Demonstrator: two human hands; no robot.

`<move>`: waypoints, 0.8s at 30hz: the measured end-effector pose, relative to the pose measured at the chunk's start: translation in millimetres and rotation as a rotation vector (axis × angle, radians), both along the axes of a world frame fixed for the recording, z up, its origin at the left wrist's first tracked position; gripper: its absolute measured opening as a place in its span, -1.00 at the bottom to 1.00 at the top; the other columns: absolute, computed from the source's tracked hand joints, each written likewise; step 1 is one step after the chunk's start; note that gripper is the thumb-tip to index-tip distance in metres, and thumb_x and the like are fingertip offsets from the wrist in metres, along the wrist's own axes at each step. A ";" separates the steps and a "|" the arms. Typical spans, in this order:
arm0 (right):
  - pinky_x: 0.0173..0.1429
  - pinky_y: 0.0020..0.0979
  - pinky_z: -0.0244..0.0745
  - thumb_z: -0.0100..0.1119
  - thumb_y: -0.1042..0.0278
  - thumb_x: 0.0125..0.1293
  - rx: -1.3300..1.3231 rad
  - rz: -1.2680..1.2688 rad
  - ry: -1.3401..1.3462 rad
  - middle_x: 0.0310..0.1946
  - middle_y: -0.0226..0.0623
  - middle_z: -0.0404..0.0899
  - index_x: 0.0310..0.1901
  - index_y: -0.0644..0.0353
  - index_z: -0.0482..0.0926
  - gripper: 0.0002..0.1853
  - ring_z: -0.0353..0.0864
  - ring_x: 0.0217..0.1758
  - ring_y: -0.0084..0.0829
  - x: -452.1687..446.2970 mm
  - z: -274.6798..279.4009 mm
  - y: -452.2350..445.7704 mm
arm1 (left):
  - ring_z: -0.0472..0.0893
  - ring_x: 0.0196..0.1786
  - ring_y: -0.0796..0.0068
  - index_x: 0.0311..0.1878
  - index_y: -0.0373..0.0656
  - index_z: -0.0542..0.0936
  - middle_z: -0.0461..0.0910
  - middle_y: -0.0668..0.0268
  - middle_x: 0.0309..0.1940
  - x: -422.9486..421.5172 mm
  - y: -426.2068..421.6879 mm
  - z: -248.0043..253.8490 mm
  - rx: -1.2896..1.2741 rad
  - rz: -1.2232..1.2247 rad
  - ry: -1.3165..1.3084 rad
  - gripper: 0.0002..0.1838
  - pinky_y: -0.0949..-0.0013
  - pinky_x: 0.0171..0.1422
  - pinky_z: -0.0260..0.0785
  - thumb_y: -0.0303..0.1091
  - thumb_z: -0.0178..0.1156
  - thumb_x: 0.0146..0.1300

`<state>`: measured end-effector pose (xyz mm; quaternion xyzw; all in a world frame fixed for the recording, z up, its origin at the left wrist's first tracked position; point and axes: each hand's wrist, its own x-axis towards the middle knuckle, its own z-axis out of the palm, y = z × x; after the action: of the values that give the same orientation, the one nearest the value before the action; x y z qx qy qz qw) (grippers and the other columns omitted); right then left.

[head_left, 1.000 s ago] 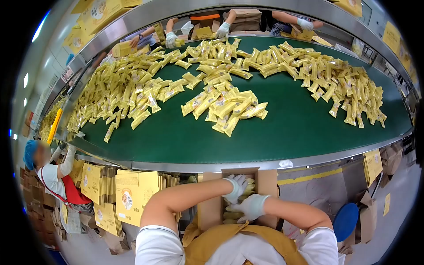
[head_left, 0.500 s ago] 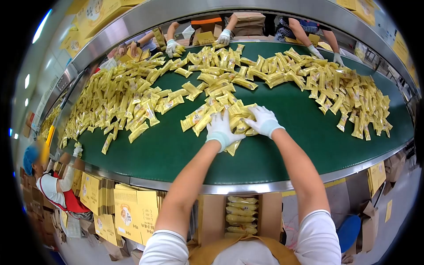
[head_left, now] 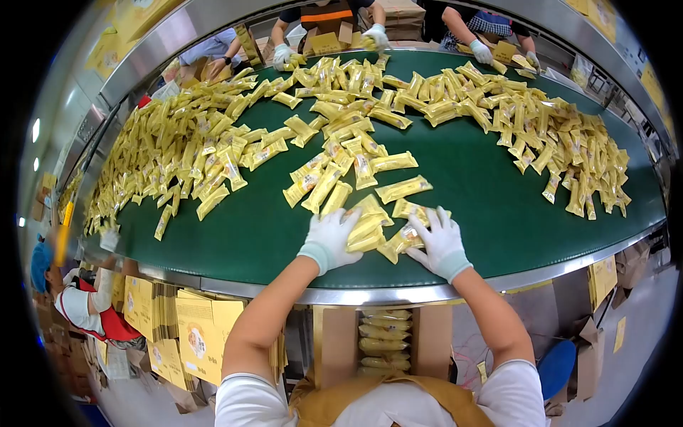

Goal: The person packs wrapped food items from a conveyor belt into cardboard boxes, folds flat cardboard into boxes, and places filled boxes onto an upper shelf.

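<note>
My left hand (head_left: 330,240), in a white glove, curls against the left side of a small cluster of yellow snack packets (head_left: 368,226) on the green conveyor belt (head_left: 270,242). Its thumb and fingers lie along their edge. Facing it, my right hand (head_left: 440,243), also gloved, has spread fingers resting on a snack packet (head_left: 403,242) and another just above it. Both hands are low over the near part of the belt. Just beyond them lie more loose snack packets (head_left: 403,188). The undersides of both hands are hidden.
An open cardboard box (head_left: 339,345) holding a row of packets stands below the belt's metal edge (head_left: 370,294). Large packet heaps lie left (head_left: 171,153) and right (head_left: 562,142). Co-workers' gloved hands (head_left: 376,35) work across the belt. Flat yellow cartons (head_left: 203,334) stack at lower left.
Both my hands have come nearer to me and farther apart, bringing several snack packets away from the pile toward the near edge. Co-workers' hands across the belt have shifted.
</note>
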<state>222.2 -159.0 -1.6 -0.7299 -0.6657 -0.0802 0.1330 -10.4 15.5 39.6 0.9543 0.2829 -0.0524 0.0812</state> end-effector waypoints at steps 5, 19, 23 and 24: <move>0.32 0.02 0.30 0.35 -0.11 0.21 -0.132 -0.130 0.049 0.40 0.02 0.28 0.46 -0.06 0.32 -0.19 0.32 0.39 0.12 3.4 -7.7 -48.1 | 0.41 0.38 0.08 0.50 -0.02 0.32 0.44 0.09 0.31 -25.9 -16.6 1.5 0.302 0.039 -0.034 -0.06 -0.11 0.45 0.12 0.26 0.33 0.12; 0.13 -0.15 0.45 0.42 0.21 0.14 -0.265 -0.176 0.180 -0.09 -0.24 0.56 0.03 0.02 0.55 -0.58 0.58 0.06 -0.15 8.7 -2.8 -37.0 | 0.53 0.19 -0.01 0.32 -0.10 0.50 0.52 0.00 0.10 34.2 -3.3 -1.5 -0.176 0.169 0.048 -0.41 0.07 0.28 0.44 -0.02 0.26 0.31; 0.10 -0.13 0.53 0.38 0.38 0.09 -0.580 -0.164 0.165 -0.11 -0.24 0.58 -0.18 0.03 0.62 -0.77 0.62 0.01 -0.14 33.3 33.1 -62.9 | 0.58 0.13 -0.06 0.33 -0.12 0.49 0.51 -0.02 0.10 -14.9 -28.8 38.0 -0.147 0.222 -0.197 -0.43 0.08 0.27 0.46 -0.15 0.29 0.28; 0.09 -0.15 0.53 0.36 0.44 0.09 -0.584 -0.169 0.142 -0.15 -0.23 0.59 -0.17 0.01 0.63 -0.76 0.65 -0.04 -0.15 37.0 44.5 -65.0 | 0.58 0.13 -0.06 0.28 -0.14 0.50 0.52 0.01 0.08 -22.0 -35.2 40.3 -0.160 0.233 -0.181 -0.48 0.08 0.25 0.46 -0.20 0.29 0.29</move>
<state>259.2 -224.0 42.9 -0.7939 -0.5865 0.1545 -0.0432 -32.4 -19.7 80.0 0.9063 0.3780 0.0211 0.1876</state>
